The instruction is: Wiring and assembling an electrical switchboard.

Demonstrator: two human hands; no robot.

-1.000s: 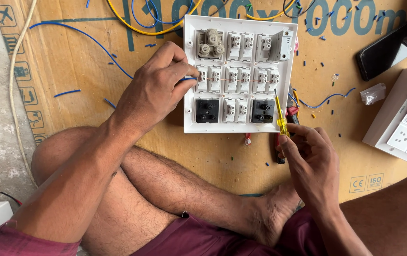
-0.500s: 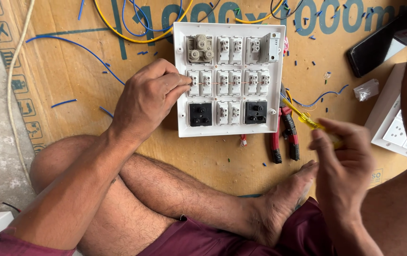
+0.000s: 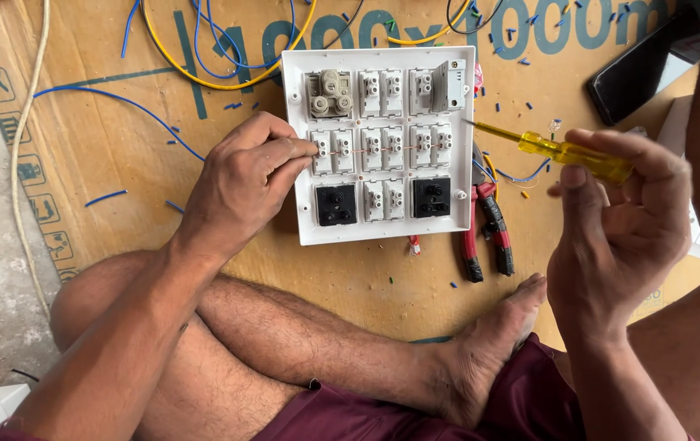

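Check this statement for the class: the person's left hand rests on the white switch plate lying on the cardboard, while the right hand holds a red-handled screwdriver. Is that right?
Not quite. The screwdriver in the right hand has a clear yellow handle, not a red one; the red handles belong to the pliers lying beside the plate. The rest stands: the left hand rests on the white switch plate on the cardboard. The head view shows this.

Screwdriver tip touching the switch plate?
No: the yellow screwdriver, held in the right hand, has its tip just off the right edge of the white switch plate.
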